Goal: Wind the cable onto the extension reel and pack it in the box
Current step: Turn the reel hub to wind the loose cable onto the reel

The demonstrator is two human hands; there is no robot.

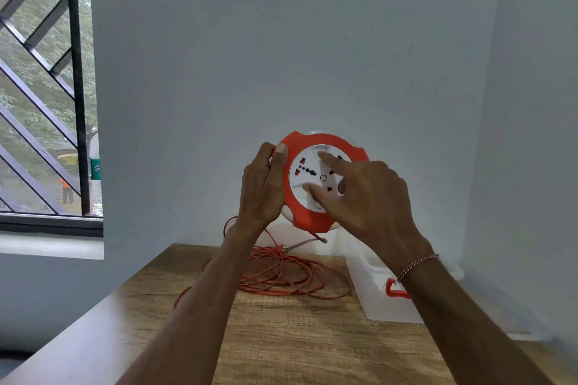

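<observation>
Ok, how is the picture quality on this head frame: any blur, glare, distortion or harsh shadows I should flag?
Head view: daylight enters from the window, whose upper corner is blown out; the wall is evenly lit, with no hard shadows; wide-angle bending shows in the window bars and table edges; the right hand fingertips on the reel are slightly motion-blurred, while the left hand and cable are fairly sharp.

Glossy plastic reel [312, 147], clear plastic box [375, 300], matt wood-grain table [281, 337]

Both forearms are bare, with no sleeves in view. A thin braided red-and-white thread bracelet [417, 266] circles the right wrist, lower right of the frame.
</observation>
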